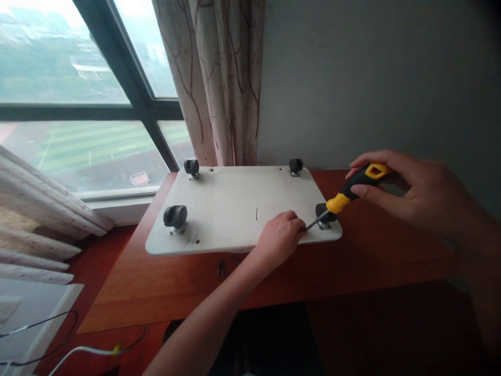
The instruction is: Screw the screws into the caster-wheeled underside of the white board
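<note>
A white board [223, 203] lies flat on the wooden table, with a black caster wheel near each corner. My right hand [407, 183] grips a yellow and black screwdriver [358, 185] by its handle, tilted down to the left. Its shaft crosses in front of the near right caster [324, 213], and the tip reaches my left hand's fingers. My left hand [282, 230] rests on the board's near right part with its fingers curled together. Whatever they pinch, if anything, is hidden. On the board's near left stands another caster [175, 216].
Small metal pieces, perhaps screws [221, 267], lie on the wooden table [176, 287] before the board. Behind are a patterned curtain [230, 78], a grey wall [352, 78] and a window at left. Cables [90, 350] run at the lower left.
</note>
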{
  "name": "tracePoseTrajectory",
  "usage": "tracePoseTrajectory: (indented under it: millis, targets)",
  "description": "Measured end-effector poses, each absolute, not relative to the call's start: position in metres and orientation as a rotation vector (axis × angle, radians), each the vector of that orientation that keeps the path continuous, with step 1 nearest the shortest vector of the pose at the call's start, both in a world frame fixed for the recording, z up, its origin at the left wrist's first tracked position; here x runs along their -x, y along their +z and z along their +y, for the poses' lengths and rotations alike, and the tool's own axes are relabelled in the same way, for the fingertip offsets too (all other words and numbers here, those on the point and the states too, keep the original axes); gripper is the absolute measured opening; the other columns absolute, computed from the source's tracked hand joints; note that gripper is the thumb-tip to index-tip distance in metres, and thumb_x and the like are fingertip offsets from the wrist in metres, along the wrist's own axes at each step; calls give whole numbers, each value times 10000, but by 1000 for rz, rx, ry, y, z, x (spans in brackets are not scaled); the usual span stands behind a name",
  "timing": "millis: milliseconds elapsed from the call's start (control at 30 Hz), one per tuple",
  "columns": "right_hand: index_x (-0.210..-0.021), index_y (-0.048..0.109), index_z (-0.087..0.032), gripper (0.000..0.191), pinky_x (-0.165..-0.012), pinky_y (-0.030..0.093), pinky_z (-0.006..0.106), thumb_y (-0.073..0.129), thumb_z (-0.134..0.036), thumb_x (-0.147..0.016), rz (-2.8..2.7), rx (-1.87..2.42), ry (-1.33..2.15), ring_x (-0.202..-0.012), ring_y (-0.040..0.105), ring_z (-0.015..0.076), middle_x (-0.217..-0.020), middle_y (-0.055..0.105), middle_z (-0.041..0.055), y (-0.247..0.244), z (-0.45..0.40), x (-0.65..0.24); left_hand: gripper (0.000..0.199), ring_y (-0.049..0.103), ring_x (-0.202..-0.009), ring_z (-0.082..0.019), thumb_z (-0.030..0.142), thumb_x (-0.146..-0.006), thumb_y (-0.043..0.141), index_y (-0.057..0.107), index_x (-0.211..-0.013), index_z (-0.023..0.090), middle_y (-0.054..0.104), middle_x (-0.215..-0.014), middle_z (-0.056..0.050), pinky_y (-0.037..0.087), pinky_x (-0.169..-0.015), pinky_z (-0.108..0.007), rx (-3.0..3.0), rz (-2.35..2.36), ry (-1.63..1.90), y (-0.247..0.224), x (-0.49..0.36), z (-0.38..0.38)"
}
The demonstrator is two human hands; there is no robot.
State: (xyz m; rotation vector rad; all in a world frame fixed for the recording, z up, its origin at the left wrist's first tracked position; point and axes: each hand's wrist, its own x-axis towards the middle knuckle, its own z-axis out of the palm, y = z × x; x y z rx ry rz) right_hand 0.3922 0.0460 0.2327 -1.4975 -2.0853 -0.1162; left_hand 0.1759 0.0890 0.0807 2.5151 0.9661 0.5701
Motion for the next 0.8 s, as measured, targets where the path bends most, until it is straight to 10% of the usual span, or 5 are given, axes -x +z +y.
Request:
tracePoseTrajectory:
  millis: [800]
  targets:
    - [-921, 584, -241, 237, -668, 436, 320, 656, -464, -886, -2406, 1419, -331, -720, 631, 207, -854, 693, 36, 248, 62, -374, 201, 615, -893, -202, 301, -981, 560, 727, -971, 190, 655, -974, -73, 509, -838, -319, -2560, 986, 578, 79, -175, 89]
